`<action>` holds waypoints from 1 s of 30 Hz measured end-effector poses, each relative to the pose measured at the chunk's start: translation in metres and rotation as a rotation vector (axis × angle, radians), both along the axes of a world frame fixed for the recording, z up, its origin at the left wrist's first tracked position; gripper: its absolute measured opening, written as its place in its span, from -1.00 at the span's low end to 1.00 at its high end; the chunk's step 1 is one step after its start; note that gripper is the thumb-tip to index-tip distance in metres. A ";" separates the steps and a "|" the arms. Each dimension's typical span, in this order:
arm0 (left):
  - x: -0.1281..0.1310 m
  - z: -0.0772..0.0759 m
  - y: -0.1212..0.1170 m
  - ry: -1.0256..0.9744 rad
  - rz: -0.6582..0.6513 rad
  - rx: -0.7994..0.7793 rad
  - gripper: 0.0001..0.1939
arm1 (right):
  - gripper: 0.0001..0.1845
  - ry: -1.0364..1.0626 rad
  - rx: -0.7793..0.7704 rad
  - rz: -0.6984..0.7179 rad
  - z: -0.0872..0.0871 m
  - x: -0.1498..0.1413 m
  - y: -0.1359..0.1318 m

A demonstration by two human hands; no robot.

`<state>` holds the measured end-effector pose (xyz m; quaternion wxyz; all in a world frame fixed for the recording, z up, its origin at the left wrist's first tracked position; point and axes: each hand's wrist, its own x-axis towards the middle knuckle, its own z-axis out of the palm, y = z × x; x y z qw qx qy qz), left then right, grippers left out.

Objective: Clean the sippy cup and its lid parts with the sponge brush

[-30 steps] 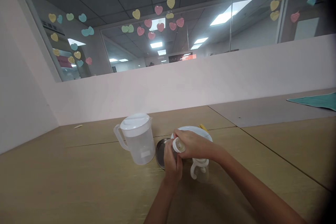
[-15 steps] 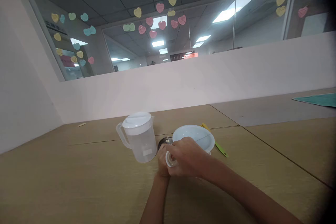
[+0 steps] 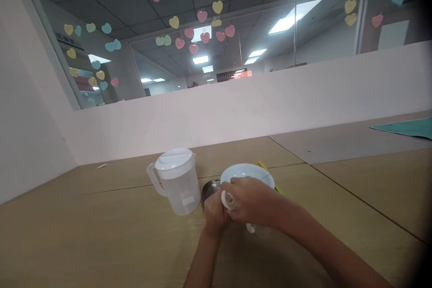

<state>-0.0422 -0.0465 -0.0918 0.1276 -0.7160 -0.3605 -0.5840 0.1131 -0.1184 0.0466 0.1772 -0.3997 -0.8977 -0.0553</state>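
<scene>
Both hands are closed and pressed together in front of the bowl. My right hand (image 3: 253,200) grips a white plastic item with a round, hollow end (image 3: 228,200) facing me; its kind is not clear. A small white piece (image 3: 250,228) shows below that hand, and I cannot tell whether it belongs to the same item. My left hand (image 3: 216,211) is wrapped against the item's left side, its fingers partly hidden. Just behind the hands lie a shiny metal bowl (image 3: 208,189) and a white bowl (image 3: 245,171), both partly covered.
A clear pitcher with a white lid (image 3: 182,189) stands left of the hands. Behind the white bowl lies a yellow and green utensil (image 3: 278,189). A teal cloth (image 3: 408,128) rests at the far right, and a wall (image 3: 168,121) bounds the table's back.
Both hands have shifted slightly right, and the white item has turned in my right hand. More of the metal bowl shows, and a small white piece now appears below the right hand.
</scene>
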 end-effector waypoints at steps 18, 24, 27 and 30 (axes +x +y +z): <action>0.043 -0.002 -0.025 0.395 -0.138 -0.227 -0.14 | -0.69 0.811 -0.172 -0.046 -0.111 0.046 0.032; 0.055 -0.011 -0.028 0.402 -0.189 -0.273 -0.21 | -0.64 0.869 -0.102 0.002 -0.128 0.051 0.036; 0.056 -0.010 -0.030 0.377 -0.203 -0.317 -0.26 | -0.63 0.845 -0.024 0.043 -0.133 0.050 0.038; 0.055 -0.009 -0.029 0.378 -0.204 -0.333 -0.27 | -0.63 0.847 0.062 0.061 -0.136 0.048 0.039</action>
